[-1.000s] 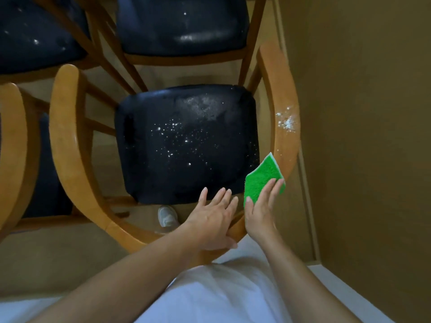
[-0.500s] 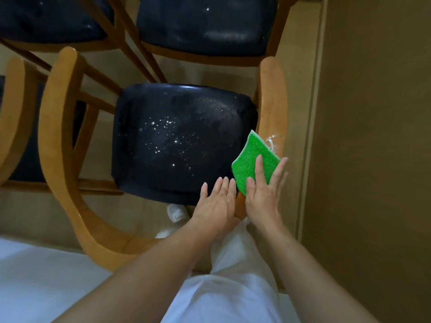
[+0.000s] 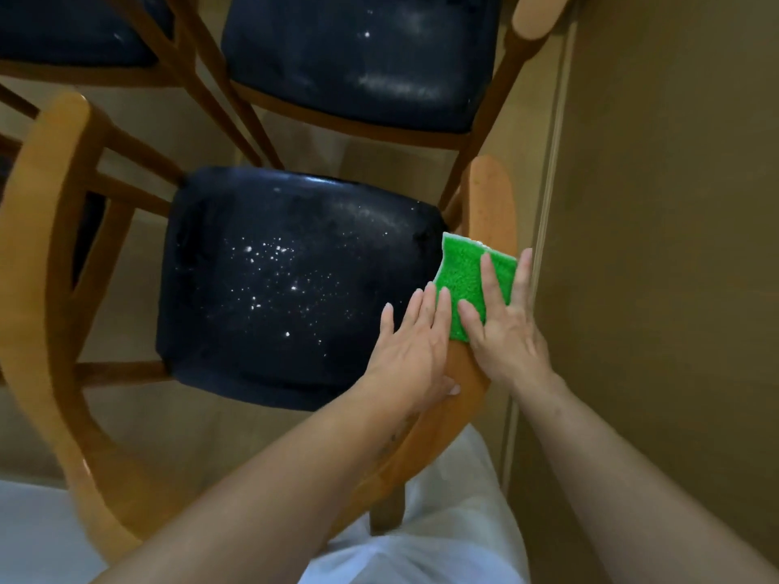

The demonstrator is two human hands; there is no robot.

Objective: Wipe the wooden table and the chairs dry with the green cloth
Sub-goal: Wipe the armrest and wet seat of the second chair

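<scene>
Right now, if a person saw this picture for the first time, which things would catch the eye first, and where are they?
The bright green cloth stands out most, pressed flat under the right hand on the chair's right wooden armrest, next to the wall. Beside it the left hand rests at the seat's edge. In the middle, the dark seat is speckled with white droplets.
</scene>
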